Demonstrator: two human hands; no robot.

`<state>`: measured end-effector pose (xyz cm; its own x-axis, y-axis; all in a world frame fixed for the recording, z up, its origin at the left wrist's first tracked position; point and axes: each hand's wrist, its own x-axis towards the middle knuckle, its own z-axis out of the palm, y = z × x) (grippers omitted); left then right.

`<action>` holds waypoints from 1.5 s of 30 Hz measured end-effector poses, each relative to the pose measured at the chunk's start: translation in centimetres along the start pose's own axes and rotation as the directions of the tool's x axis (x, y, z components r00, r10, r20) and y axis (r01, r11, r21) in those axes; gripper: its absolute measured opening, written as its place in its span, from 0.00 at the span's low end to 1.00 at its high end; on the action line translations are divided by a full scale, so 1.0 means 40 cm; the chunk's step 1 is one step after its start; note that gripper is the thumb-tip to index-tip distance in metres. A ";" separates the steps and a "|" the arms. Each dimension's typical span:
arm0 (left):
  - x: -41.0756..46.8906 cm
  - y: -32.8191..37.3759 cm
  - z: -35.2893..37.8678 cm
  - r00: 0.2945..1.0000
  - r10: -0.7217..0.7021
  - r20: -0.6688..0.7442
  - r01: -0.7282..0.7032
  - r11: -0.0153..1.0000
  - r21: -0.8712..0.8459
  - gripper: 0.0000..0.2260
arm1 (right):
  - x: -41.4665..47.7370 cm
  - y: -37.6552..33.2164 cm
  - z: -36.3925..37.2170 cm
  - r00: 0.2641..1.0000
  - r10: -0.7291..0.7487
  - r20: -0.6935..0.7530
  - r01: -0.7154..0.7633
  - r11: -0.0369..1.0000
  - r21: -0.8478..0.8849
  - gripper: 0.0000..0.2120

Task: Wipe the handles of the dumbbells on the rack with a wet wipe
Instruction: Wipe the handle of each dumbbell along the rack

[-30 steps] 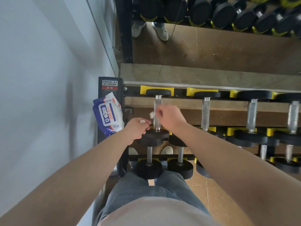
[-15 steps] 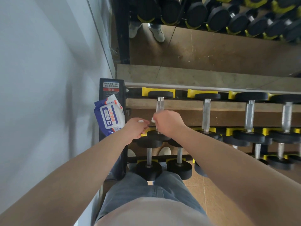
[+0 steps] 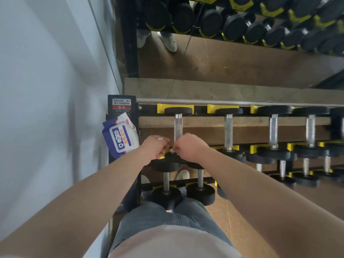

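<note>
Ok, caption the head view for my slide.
Right hand holds a white wet wipe at the near end of the leftmost silver dumbbell handle; left hand alongside.

The handle [image 3: 178, 127] is dull, rough metal, the dumbbell heads [image 3: 178, 110] matt black, the wipes pack [image 3: 122, 135] glossy plastic.

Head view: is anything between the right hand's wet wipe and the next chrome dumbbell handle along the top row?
Nothing visible. The right hand holds the white wet wipe at the near end of the leftmost chrome handle; the next chrome handle lies bare to its right, the gap open.
</note>
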<state>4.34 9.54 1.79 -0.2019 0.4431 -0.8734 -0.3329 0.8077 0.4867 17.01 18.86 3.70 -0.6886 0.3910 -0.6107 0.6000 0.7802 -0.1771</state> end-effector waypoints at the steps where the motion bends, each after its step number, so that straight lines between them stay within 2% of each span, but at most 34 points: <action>1: 0.003 -0.002 -0.002 1.000 0.010 0.005 -0.010 1.000 -0.010 0.07 | 0.004 0.005 -0.007 0.993 0.062 -0.099 -0.056 0.996 0.064 0.10; 3: 0.006 -0.006 -0.005 0.999 0.040 0.012 -0.039 0.998 -0.043 0.07 | 0.011 0.024 -0.034 0.908 0.289 -0.304 -0.173 0.918 0.357 0.10; 4: 0.008 -0.007 -0.005 0.999 0.054 0.010 -0.053 0.997 -0.054 0.07 | 0.014 0.036 -0.052 0.837 0.428 -0.340 -0.204 0.822 0.532 0.10; 5: 0.010 -0.008 -0.004 0.998 0.067 0.004 -0.066 0.996 -0.058 0.08 | 0.019 0.050 -0.067 0.783 0.540 -0.310 -0.223 0.708 0.670 0.10; 6: 0.013 -0.008 0.000 0.997 0.082 -0.004 -0.082 0.995 -0.054 0.08 | 0.023 0.060 -0.080 0.763 0.594 -0.255 -0.231 0.618 0.752 0.11; 7: 0.016 -0.008 0.005 0.995 0.098 -0.010 -0.098 0.994 -0.048 0.10 | 0.027 0.066 -0.085 0.771 0.603 -0.206 -0.237 0.571 0.786 0.12; 9: 0.021 -0.006 0.016 0.992 0.123 -0.016 -0.124 0.991 -0.052 0.13 | 0.031 0.072 -0.079 0.819 0.554 -0.146 -0.257 0.584 0.770 0.14; 12: 0.020 -0.008 0.035 0.990 0.142 -0.003 -0.142 0.989 -0.040 0.16 | 0.023 0.068 -0.026 0.918 0.390 0.069 -0.364 0.760 0.539 0.12; 14: 0.013 -0.006 0.055 0.982 0.179 -0.054 -0.179 0.984 0.011 0.17 | 0.002 0.070 0.008 0.920 0.325 0.217 -0.391 0.794 0.467 0.10; 15: 0.009 -0.002 0.066 0.972 0.206 -0.115 -0.200 0.978 0.060 0.16 | -0.008 0.076 0.017 0.922 0.307 0.235 -0.384 0.791 0.476 0.10; 18: -0.007 0.021 0.097 0.936 0.268 -0.227 -0.241 0.960 0.139 0.16 | -0.026 0.118 0.010 0.949 0.263 0.176 -0.316 0.747 0.585 0.11; 22: -0.025 0.057 0.171 0.919 0.347 -0.188 -0.319 0.934 0.163 0.07 | -0.064 0.191 -0.018 0.949 0.295 0.111 -0.255 0.508 0.823 0.10; 23: -0.030 0.067 0.198 0.913 0.365 -0.184 -0.333 0.925 0.183 0.06 | -0.073 0.215 -0.023 0.952 0.289 0.102 -0.237 0.482 0.843 0.08; 27: -0.045 0.105 0.333 0.906 0.410 -0.108 -0.370 0.889 0.268 0.06 | -0.122 0.326 -0.030 0.970 0.241 0.039 -0.144 0.432 0.890 0.06; 29: -0.039 0.120 0.401 0.902 0.409 -0.140 -0.365 0.894 0.259 0.03 | -0.149 0.389 -0.032 0.968 0.251 0.017 -0.117 0.390 0.913 0.06; 32: -0.026 0.140 0.493 0.917 0.358 -0.178 -0.331 0.929 0.164 0.04 | -0.181 0.489 -0.031 0.970 0.243 -0.013 -0.079 0.364 0.928 0.13; 35: -0.019 0.157 0.571 0.934 0.300 -0.193 -0.282 0.953 0.115 0.06 | -0.202 0.574 -0.027 0.992 0.126 -0.014 -0.033 0.361 0.932 0.23; 38: -0.015 0.160 0.633 0.933 0.265 -0.242 -0.255 0.964 0.072 0.06 | -0.216 0.633 -0.022 0.998 0.065 0.010 -0.033 0.357 0.934 0.18; 41: -0.016 0.155 0.661 0.938 0.233 -0.257 -0.272 0.954 -0.125 0.06 | -0.216 0.661 -0.021 0.995 0.097 0.015 -0.049 0.366 0.929 0.09; 42: -0.017 0.153 0.662 0.943 0.232 -0.240 -0.269 0.953 -0.137 0.08 | -0.209 0.665 -0.019 0.993 0.116 0.022 -0.063 0.364 0.929 0.09; 43: -0.018 0.152 0.661 0.943 0.240 -0.228 -0.267 0.959 -0.094 0.08 | -0.200 0.668 -0.017 0.990 0.136 0.035 -0.082 0.351 0.933 0.09; 45: -0.009 0.147 0.656 0.929 0.282 -0.240 -0.281 0.959 0.036 0.05 | -0.178 0.668 -0.012 0.981 0.178 0.078 -0.123 0.256 0.959 0.11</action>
<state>26.64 24.32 4.56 -0.5023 0.5460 -0.6706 -0.2287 0.6640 0.7119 37.73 37.15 3.69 -0.5369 0.4841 -0.6910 0.6284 -0.3169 -0.7104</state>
